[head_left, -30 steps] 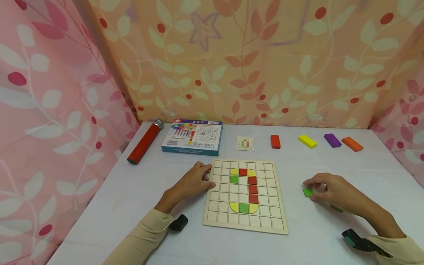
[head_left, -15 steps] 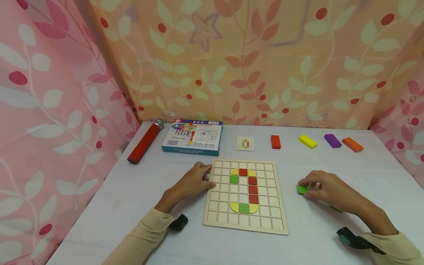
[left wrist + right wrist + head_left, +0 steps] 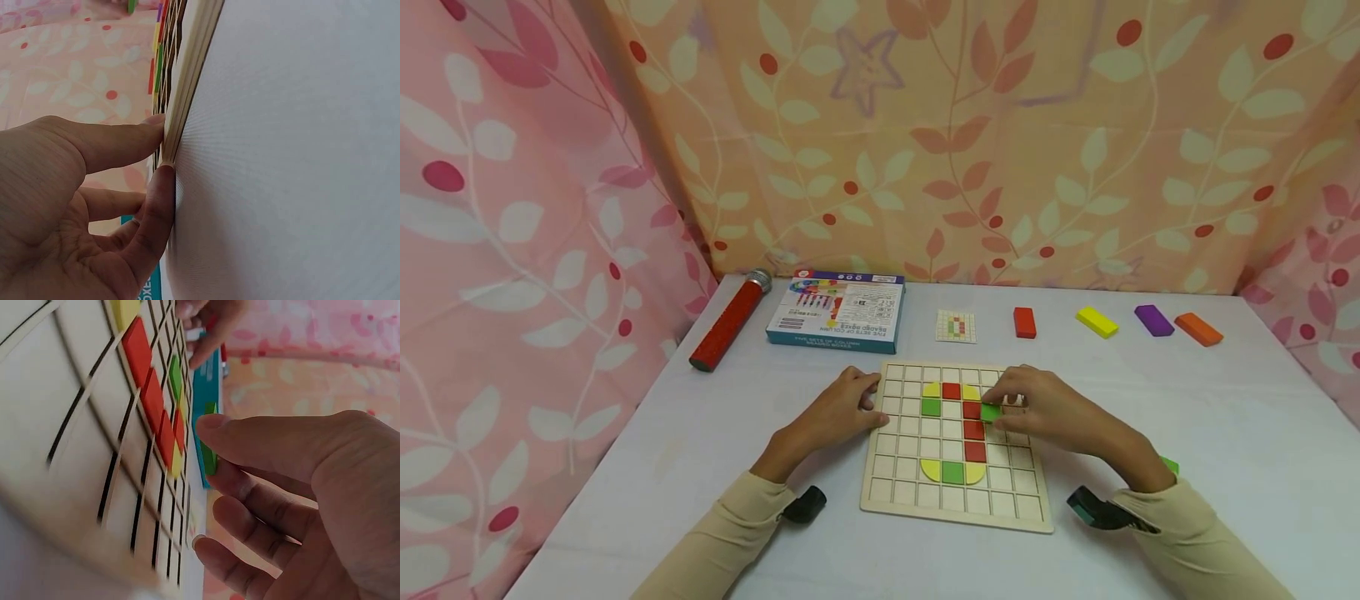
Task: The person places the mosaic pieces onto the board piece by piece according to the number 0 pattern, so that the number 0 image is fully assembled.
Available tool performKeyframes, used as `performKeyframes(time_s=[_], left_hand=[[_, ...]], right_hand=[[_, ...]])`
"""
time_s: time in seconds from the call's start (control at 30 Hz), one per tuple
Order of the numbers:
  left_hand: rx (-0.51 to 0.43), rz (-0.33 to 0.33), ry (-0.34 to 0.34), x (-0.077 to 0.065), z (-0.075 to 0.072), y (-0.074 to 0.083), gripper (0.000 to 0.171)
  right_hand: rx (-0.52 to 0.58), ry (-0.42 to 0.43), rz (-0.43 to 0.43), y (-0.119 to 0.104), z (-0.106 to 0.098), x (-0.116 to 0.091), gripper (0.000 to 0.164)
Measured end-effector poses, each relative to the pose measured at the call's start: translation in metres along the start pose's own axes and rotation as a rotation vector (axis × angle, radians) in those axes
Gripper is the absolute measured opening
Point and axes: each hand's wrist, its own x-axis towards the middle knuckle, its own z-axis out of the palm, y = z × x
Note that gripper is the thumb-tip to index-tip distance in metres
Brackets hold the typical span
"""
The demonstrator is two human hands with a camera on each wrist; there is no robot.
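Observation:
A wooden grid board (image 3: 951, 498) lies on the table with red, green and yellow tiles set in its squares. My left hand (image 3: 835, 412) holds the board's left edge, thumb on top and a finger against the side, seen close in the left wrist view. Over the board's right half, my right hand (image 3: 1048, 412) pinches a green square tile (image 3: 990, 412) between thumb and index finger. In the right wrist view this green tile (image 3: 210, 440) is held clear of the board's surface. Another green tile (image 3: 1170, 465) lies on the table, partly hidden behind my right wrist.
A small pattern card (image 3: 956, 327) lies behind the board. A flat box (image 3: 835, 312) and a red tube (image 3: 730, 325) lie at the back left. Red (image 3: 1024, 322), yellow (image 3: 1097, 322), purple (image 3: 1153, 320) and orange blocks (image 3: 1198, 329) line the back right.
My right hand has picked the green tile up from the table on the right and carried it left, over the board. My left hand has stayed at the board's edge.

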Motion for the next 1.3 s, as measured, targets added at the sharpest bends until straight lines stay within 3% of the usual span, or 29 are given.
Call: performKeyframes(time_s=[0.33,0.57,0.87,1.07,1.3], left_hand=[[0.001,0.002,-0.011,0.002,0.003,0.000,0.071],[0.000,-0.005,-0.018,0.003,0.003,0.001,0.071],[0.000,0.002,-0.007,0.000,0.000,0.001,0.071],[-0.004,-0.003,-0.005,0.000,0.000,0.001,0.071],[-0.011,-0.008,-0.006,0.000,0.000,0.001,0.072]], right_hand=[[-0.050,-0.090,-0.115,-0.026,0.035,0.036,0.027],[-0.102,-0.087,-0.167,-0.034,0.049,0.042,0.025],[-0.122,-0.084,-0.163,-0.038,0.052,0.045,0.025],[-0.116,-0.087,-0.143,-0.038,0.048,0.039,0.025],[-0.107,-0.038,-0.069,-0.019,0.026,0.008,0.026]])
